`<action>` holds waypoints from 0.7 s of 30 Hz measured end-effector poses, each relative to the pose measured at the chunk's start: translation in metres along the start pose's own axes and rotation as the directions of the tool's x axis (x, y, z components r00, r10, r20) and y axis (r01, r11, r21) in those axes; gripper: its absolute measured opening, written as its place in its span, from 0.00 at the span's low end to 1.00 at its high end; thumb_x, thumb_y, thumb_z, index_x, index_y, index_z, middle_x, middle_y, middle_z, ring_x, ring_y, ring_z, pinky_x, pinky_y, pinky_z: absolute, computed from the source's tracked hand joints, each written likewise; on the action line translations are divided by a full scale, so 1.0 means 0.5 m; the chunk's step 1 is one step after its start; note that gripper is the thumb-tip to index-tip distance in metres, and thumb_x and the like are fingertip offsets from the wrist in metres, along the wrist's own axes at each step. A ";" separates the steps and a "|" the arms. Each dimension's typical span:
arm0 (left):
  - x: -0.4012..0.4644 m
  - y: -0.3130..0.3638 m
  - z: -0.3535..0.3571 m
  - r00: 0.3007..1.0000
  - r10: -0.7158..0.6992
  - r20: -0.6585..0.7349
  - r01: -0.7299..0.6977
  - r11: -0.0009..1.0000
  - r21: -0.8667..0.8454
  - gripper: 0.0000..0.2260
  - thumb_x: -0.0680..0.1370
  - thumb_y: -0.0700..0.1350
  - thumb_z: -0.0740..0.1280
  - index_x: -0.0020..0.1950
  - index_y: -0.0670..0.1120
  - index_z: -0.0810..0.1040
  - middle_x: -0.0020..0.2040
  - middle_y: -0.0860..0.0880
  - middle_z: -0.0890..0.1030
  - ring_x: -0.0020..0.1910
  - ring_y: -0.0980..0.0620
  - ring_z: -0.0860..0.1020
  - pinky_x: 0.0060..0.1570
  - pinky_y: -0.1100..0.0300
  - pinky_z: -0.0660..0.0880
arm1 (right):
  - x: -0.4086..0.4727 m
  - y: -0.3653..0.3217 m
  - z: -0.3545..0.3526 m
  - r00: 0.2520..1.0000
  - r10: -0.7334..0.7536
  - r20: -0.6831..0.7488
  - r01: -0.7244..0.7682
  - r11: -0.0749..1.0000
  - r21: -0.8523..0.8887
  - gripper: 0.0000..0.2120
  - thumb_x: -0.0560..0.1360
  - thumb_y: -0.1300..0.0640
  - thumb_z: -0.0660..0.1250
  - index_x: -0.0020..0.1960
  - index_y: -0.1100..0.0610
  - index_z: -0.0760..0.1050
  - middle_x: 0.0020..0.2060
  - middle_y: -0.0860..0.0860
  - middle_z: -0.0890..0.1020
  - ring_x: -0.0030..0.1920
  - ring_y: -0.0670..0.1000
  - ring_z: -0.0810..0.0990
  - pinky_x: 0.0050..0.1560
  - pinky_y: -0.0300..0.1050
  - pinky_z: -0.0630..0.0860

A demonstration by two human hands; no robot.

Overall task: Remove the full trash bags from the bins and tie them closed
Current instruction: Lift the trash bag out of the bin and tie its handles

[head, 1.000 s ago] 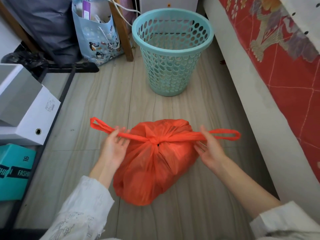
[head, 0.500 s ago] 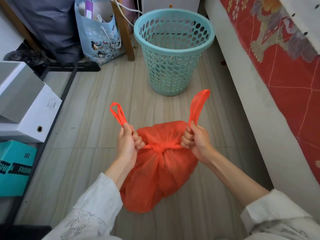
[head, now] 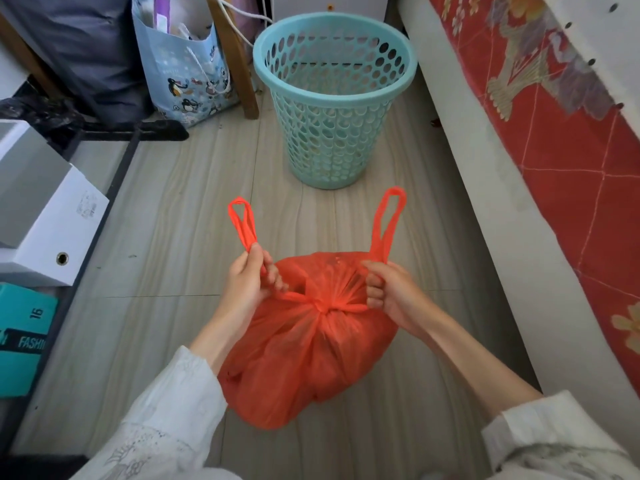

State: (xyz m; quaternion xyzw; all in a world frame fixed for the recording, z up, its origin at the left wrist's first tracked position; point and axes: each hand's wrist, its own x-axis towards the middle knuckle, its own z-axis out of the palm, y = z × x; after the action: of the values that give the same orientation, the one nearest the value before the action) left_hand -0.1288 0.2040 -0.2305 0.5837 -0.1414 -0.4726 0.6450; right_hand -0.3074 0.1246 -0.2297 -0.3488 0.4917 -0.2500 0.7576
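A full orange trash bag lies on the wooden floor in front of me, its top gathered into a knot. My left hand grips the left handle strap, whose loop stands up above my fist. My right hand grips the right handle strap, and its loop also points up. Beyond the bag stands a turquoise perforated bin with no bag in it.
A bed with a red patterned cover runs along the right. White boxes and a teal box sit at the left. A penguin-print shopping bag and a wooden leg stand behind the bin's left.
A second ago the handles were stretched flat out sideways with loose fingers. Both hands have since closed into fists near the knot, and the loops now stand upright.
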 end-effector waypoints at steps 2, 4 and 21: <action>-0.001 0.021 -0.012 0.995 0.095 -0.021 -0.091 0.984 0.156 0.15 0.81 0.45 0.53 0.37 0.45 0.72 0.25 0.51 0.75 0.24 0.58 0.75 0.32 0.62 0.74 | 0.009 -0.005 0.017 1.000 0.017 0.012 -0.017 1.000 0.013 0.11 0.79 0.64 0.51 0.41 0.56 0.67 0.25 0.49 0.61 0.16 0.40 0.60 0.18 0.31 0.54; 0.002 0.046 -0.020 0.980 0.196 -0.032 -0.173 0.922 0.346 0.15 0.80 0.46 0.56 0.38 0.48 0.77 0.32 0.49 0.76 0.29 0.60 0.74 0.38 0.61 0.72 | 0.021 -0.005 0.045 1.000 -0.005 0.028 0.006 0.998 -0.055 0.14 0.80 0.65 0.48 0.42 0.58 0.69 0.27 0.51 0.61 0.16 0.40 0.63 0.16 0.30 0.56; 0.002 0.118 -0.013 0.993 0.112 0.034 -0.116 0.970 0.214 0.10 0.78 0.41 0.60 0.58 0.41 0.72 0.50 0.44 0.80 0.45 0.53 0.81 0.49 0.62 0.78 | 0.025 0.003 0.145 0.851 -0.035 0.525 0.495 0.388 -0.777 0.13 0.79 0.52 0.59 0.47 0.59 0.77 0.44 0.51 0.80 0.46 0.48 0.76 0.49 0.43 0.70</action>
State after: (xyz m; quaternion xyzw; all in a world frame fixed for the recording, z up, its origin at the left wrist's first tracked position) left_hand -0.0975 0.1996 -0.1804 0.6360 -0.2319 -0.4228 0.6025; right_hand -0.2356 0.1373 -0.2183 -0.8161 0.3048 0.0099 0.4909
